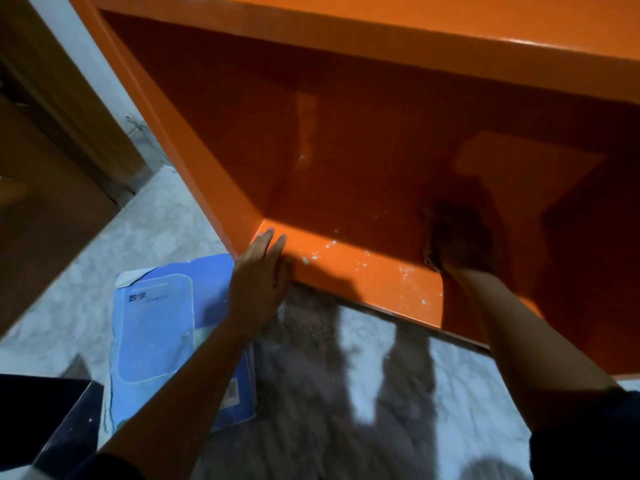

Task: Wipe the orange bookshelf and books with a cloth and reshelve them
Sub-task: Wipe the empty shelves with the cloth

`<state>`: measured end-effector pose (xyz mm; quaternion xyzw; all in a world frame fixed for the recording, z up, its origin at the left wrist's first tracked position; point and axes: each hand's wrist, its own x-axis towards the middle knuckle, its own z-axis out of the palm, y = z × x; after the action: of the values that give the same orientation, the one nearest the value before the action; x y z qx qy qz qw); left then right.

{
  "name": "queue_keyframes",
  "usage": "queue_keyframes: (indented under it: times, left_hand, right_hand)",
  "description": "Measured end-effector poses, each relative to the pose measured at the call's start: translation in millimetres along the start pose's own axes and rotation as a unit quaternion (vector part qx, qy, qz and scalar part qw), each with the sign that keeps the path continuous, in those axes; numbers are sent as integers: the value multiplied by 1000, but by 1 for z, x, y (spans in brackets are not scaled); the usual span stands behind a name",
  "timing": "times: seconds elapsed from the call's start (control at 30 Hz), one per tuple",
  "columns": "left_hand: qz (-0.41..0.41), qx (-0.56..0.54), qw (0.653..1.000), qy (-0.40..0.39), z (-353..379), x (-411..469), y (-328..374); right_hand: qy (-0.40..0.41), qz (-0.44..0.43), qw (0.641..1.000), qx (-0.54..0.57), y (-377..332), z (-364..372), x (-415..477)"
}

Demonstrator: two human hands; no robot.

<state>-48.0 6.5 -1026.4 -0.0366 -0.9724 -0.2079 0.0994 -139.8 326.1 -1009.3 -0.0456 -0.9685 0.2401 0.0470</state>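
Centrally, our flat left hand (258, 282) rests on the shelf (346, 265); our right hand (467, 254) meets a cloth (450, 216) in shadow, grip unclear; books (156, 323) lower left.

L hand (259, 275) open, palm down, fingers straight, pointing fwd. L forearm (180, 386) bare, reaching diag. up-right. R hand (460, 247) further fwd, in deep shadow & blurred; finger pose can't tell. R forearm (512, 327) bare, stretched fwd-left. Hands well apart.
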Motion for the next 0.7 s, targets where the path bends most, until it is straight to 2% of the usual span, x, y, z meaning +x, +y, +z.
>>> queue_keyframes:
  times: [0.27, 0.37, 0.4, 0.57, 0.7]
  left_hand:
    - [-5, -16, 999, 35, 8, -2, -2]
    - [-1, -16, 999, 42, 8, -1, -1]
    - [-2, -20, 999, 48, 7, -1, 0]
    - [-2, -26, 998, 62, 8, -2, 0]
    - [-1, -19, 998, 59, 10, -2, -3]
  right_hand:
    - [-31, -10, 991, 131, -37, 21, 12]
    - [-37, -66, 995, 60, -52, 23, 13]
    - [-22, -77, 995, 60, -56, 26, 16]
    - [-61, -126, 981, 130, -75, 44, 19]
    - [-66, -223, 972, 28, -90, 53, 20]
